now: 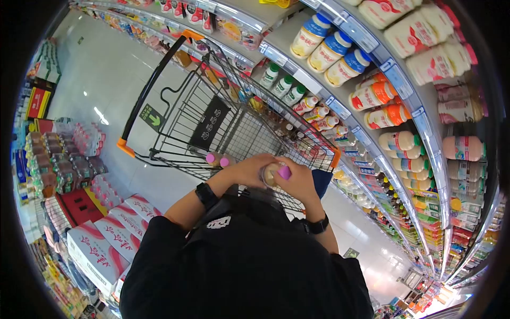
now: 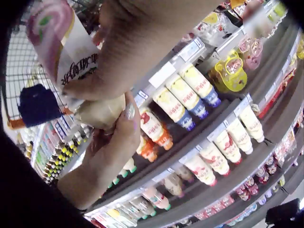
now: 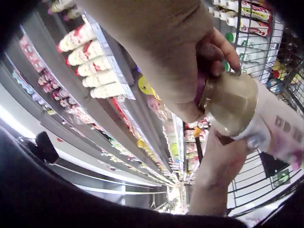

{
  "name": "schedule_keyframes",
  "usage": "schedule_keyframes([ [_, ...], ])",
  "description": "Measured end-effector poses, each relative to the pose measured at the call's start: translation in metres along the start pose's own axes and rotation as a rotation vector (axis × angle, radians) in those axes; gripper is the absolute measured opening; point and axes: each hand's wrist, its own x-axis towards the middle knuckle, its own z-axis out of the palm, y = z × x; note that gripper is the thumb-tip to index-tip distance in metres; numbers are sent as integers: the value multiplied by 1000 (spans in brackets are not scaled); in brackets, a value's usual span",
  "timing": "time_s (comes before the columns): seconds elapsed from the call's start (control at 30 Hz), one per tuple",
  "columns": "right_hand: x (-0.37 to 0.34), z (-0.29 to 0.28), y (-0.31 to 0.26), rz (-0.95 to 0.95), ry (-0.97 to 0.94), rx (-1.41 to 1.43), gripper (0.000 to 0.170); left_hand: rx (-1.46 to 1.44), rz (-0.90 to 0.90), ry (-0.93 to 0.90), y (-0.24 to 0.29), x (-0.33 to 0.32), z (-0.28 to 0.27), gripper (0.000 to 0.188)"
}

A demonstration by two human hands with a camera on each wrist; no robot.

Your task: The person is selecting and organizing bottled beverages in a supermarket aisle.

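Both hands meet on one bottle (image 3: 232,102) with a clear neck, a pink-and-white label and a purple-pink cap (image 1: 285,171). My left hand (image 1: 249,172) grips the bottle's body, its thumb lying across the label in the left wrist view. Curled round the cap are the fingers of my right hand (image 1: 295,183), which hide most of it in the right wrist view. The bottle is tilted and held in front of the chest, over the near side of a wire shopping cart (image 1: 183,106). Two pink caps (image 1: 218,160) show beside the left hand, at the cart's near side.
Shelves (image 1: 366,37) of bottled drinks run along the right, close to the cart. A dark blue piece (image 1: 322,182) hangs at the cart's near right corner. On the left stand stacked white-and-red cartons (image 1: 101,247) and shrink-wrapped bottle packs (image 1: 58,159) on the floor.
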Motion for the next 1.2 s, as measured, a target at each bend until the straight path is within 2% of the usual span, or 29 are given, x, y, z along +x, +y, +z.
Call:
schedule_keyframes([
  [0.07, 24, 35, 2, 7, 20, -174, 47, 320, 57, 116, -49, 3, -5, 76],
  [0.17, 54, 86, 25, 56, 7, -269, 53, 19, 56, 140, -101, 4, -13, 74],
  [0.2, 64, 97, 32, 68, 5, -285, 53, 52, 79, 136, -110, 7, -14, 73],
  [0.27, 80, 117, 41, 217, -59, -318, 56, 116, 119, 117, -127, 17, -13, 71],
  [0.3, 87, 127, 47, 294, -93, -329, 57, 64, 31, 11, -130, 24, -19, 69],
  [0.4, 93, 170, 74, 370, -195, -370, 52, 4, -270, -329, -156, 43, -20, 66],
  [0.43, 90, 180, 81, 371, -223, -342, 45, 85, -308, -323, -155, 42, -21, 59],
  [0.53, 88, 227, 98, 507, -297, -343, 39, 313, -427, -330, -186, 32, 4, 57],
  [0.57, 92, 234, 94, 532, -352, -335, 38, 252, -548, -331, -151, 26, -13, 57],
  [0.6, 94, 239, 92, 559, -410, -330, 38, 234, -557, -348, -163, 21, -9, 58],
  [0.73, 92, 252, 96, 618, -652, -254, 40, -13, -365, -429, -303, 1, 60, 64],
  [0.83, 72, 270, 100, 572, -472, -269, 48, -85, -416, -488, -263, -5, 31, 66],
  [0.9, 79, 257, 82, 670, -540, -257, 60, -215, -517, -501, -245, -9, 20, 66],
  [0.93, 84, 251, 75, 715, -574, -253, 66, -220, -512, -488, -244, -10, 20, 66],
  [1.0, 75, 263, 81, 637, -511, -277, 64, -231, -506, -464, -250, -15, 27, 67],
  [1.03, 70, 271, 85, 597, -479, -288, 63, -188, -535, -513, -252, -17, 29, 68],
  [1.1, 71, 267, 79, 597, -570, -255, 59, -91, -585, -620, -260, -20, 34, 70],
  [1.2, 61, 284, 102, 573, -685, -177, 51, -147, -493, -424, -278, -38, 52, 65],
])
